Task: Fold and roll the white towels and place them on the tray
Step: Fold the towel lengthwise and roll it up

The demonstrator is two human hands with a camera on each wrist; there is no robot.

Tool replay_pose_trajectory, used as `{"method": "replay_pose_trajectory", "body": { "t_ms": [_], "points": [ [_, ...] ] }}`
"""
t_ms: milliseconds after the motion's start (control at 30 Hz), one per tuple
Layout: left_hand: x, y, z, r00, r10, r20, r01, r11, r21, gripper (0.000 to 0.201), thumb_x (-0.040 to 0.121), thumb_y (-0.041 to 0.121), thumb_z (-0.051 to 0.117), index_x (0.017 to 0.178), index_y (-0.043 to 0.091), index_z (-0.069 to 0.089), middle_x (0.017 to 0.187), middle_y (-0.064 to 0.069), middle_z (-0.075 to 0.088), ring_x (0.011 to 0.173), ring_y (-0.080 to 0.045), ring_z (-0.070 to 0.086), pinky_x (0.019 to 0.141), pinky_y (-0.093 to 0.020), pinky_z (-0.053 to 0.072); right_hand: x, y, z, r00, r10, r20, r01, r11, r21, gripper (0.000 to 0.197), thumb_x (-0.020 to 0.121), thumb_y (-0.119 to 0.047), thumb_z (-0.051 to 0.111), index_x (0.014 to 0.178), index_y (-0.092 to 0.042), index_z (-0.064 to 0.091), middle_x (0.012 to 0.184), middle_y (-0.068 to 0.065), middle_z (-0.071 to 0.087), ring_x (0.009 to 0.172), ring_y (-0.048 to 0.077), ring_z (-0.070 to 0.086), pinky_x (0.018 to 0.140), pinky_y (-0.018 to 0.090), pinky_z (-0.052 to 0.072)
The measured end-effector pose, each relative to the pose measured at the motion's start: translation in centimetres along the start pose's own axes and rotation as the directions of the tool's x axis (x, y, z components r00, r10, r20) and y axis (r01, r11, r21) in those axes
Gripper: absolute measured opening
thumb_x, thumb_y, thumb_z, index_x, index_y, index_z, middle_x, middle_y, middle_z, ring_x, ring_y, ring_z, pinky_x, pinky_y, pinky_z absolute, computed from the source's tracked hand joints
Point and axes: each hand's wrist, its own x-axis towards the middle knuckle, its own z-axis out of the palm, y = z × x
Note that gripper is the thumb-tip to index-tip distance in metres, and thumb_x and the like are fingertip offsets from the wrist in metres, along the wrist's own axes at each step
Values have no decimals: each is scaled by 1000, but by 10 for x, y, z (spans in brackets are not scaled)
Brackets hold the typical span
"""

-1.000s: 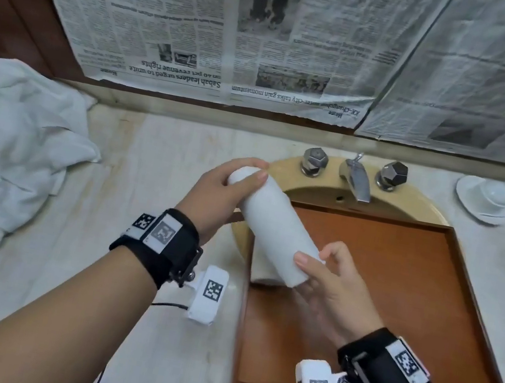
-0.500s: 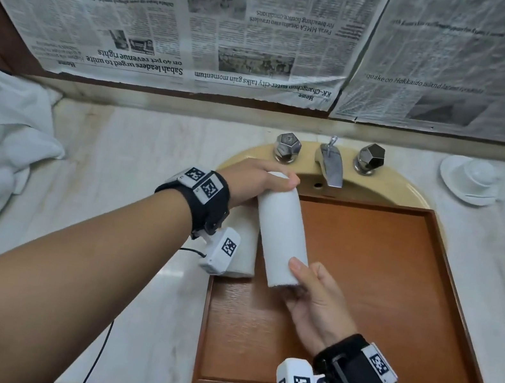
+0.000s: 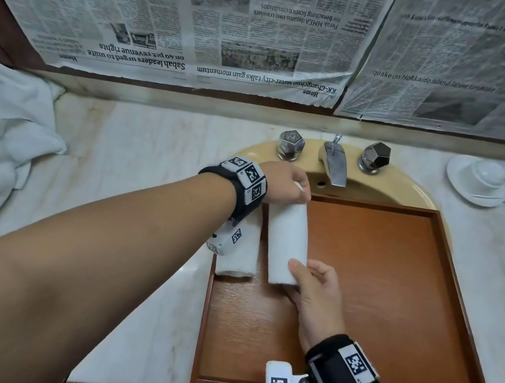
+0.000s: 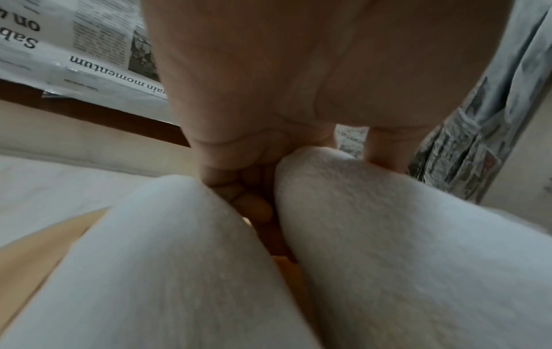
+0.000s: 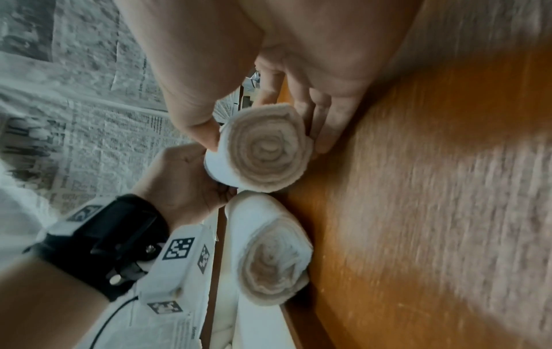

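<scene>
Hands: my left hand (image 3: pixel 286 185) grips the far end of a rolled towel (image 3: pixel 286 241), my right hand (image 3: pixel 312 286) pinches the near end, over the tray (image 3: pixel 396 284) beside another roll (image 3: pixel 238 256). Letting go unevenly could loosen it.
</scene>
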Motion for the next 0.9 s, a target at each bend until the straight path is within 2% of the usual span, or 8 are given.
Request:
{"method": "replay_pose_trajectory", "body": {
  "t_ms": [133, 200, 300, 467, 600, 733, 833, 900],
  "points": [
    [10, 2, 5, 999, -34, 0, 33, 978, 205, 29, 96, 41, 62, 120, 25, 66, 116, 3, 64, 110, -20, 59, 84, -27, 40, 4, 4, 3, 999, -17, 30, 21, 989, -146, 31, 92, -27, 74, 119, -31, 59, 112, -9, 70, 103, 12, 71, 101, 44, 54],
    [16, 4, 5, 997, -75, -14, 76, 955, 288, 32, 95, 39, 62, 118, 17, 64, 113, -4, 65, 104, -23, 61, 79, -28, 41, 4, 4, 7, 998, -32, 62, 44, 977, -206, 29, 95, -32, 70, 120, -37, 57, 116, -14, 68, 105, 6, 69, 102, 40, 52],
    [23, 7, 6, 990, -132, -38, 137, 923, 359, 29, 91, 40, 63, 94, 12, 59, 88, -6, 63, 78, -20, 59, 64, -28, 44, 3, 2, 13, 995, -47, 90, 71, 953, -293, 26, 98, -34, 64, 123, -36, 57, 115, -12, 70, 104, 6, 68, 99, 38, 54],
    [29, 6, 8, 987, -132, -88, 158, 873, 462, 32, 86, 45, 64, 77, 16, 55, 77, -3, 60, 71, -19, 58, 61, -28, 47, 6, -3, 12, 995, -44, 93, 76, 923, -377, 19, 100, -38, 60, 119, -40, 59, 110, -9, 70, 100, 11, 67, 97, 43, 54],
    [33, 6, 5, 983, -162, -90, 185, 855, 485, 32, 79, 48, 66, 74, 18, 56, 77, -3, 63, 67, -19, 59, 59, -28, 45, 11, -2, 8, 994, -36, 104, 78, 899, -431, 19, 97, -46, 58, 115, -43, 65, 111, -15, 71, 104, 10, 66, 100, 47, 53],
    [36, 1, 8, 975, -196, -99, 220, 845, 487, 38, 79, 53, 68, 76, 18, 55, 77, -3, 62, 67, -19, 58, 57, -28, 42, 12, -4, 9, 991, -30, 133, 89, 882, -463, 22, 94, -50, 53, 95, -45, 75, 107, -14, 74, 108, 10, 65, 102, 44, 51],
    [36, 0, 10, 979, -173, -105, 202, 823, 532, 46, 84, 59, 67, 74, 16, 54, 75, -2, 61, 65, -18, 56, 57, -28, 42, 16, -2, 8, 994, -8, 111, 58, 892, -449, 19, 97, -46, 55, 99, -41, 73, 107, -13, 74, 107, 11, 66, 102, 47, 52],
    [36, 2, 10, 980, -167, -108, 199, 802, 563, 52, 88, 62, 64, 73, 15, 50, 74, -3, 59, 64, -18, 53, 62, -30, 44, 17, -1, 6, 997, -6, 75, 37, 905, -423, 12, 99, -42, 59, 109, -42, 66, 107, -13, 73, 104, 10, 68, 101, 48, 52]
  ]
}}
